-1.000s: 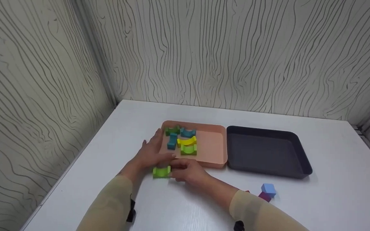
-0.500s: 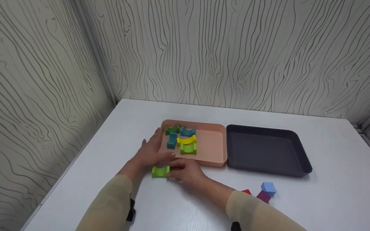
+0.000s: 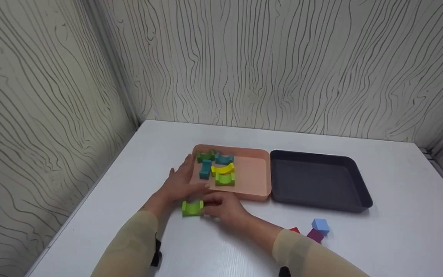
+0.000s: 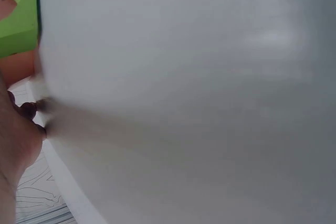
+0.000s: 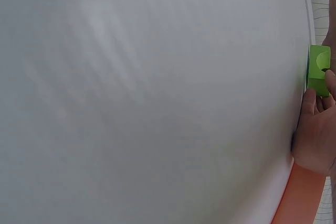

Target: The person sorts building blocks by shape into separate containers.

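Green arch block [image 3: 192, 207]: on the tabletop [image 3: 214, 250], just in front of the pink tray [image 3: 258, 181], curved notch upward.
Right hand [image 3: 225, 206]: fingers curled onto the block's right end, pinching it so it can be lifted.
Left hand [image 3: 181, 181]: fingers straight and relaxed, lying along the tray's left rim, likely steadying it; holds nothing.
Tray contents: five arch blocks grouped at the left.
Change: block and right hand have shifted slightly leftward; left hand unchanged.

Nothing readable here, no labels, brands or numbers on any of the blocks, either tray, or the table.
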A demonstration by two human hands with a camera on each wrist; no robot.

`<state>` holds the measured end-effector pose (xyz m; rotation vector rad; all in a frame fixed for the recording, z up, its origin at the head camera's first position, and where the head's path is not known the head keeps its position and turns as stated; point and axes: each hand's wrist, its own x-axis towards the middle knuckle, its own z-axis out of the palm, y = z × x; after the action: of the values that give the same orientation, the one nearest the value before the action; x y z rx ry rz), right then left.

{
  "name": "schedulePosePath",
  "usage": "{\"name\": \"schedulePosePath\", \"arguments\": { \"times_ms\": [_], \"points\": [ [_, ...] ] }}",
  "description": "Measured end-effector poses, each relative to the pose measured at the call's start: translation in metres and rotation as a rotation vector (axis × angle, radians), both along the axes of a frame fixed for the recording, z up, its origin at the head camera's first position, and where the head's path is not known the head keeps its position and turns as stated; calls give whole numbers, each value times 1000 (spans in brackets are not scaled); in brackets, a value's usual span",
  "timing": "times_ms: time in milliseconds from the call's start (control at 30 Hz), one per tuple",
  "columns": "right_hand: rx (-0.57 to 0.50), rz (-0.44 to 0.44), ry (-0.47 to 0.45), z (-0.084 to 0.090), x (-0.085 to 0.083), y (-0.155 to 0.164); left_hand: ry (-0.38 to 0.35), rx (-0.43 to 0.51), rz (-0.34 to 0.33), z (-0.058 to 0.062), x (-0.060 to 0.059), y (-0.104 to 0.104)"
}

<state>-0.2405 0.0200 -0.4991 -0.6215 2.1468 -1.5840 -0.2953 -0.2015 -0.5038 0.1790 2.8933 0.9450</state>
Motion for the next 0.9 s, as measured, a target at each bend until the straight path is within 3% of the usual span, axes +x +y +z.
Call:
{"name": "schedulePosePath", "arguments": {
  "times_ms": [500,700,900],
  "points": [
    [-13,67,-28,5,3,11,10,5,15,1,5,2],
    [-35,70,-57,14,5,23,11,19,1,2,6,1],
    [-12,52,-20,25,1,36,25,16,1,2,3,0]
  ]
}}
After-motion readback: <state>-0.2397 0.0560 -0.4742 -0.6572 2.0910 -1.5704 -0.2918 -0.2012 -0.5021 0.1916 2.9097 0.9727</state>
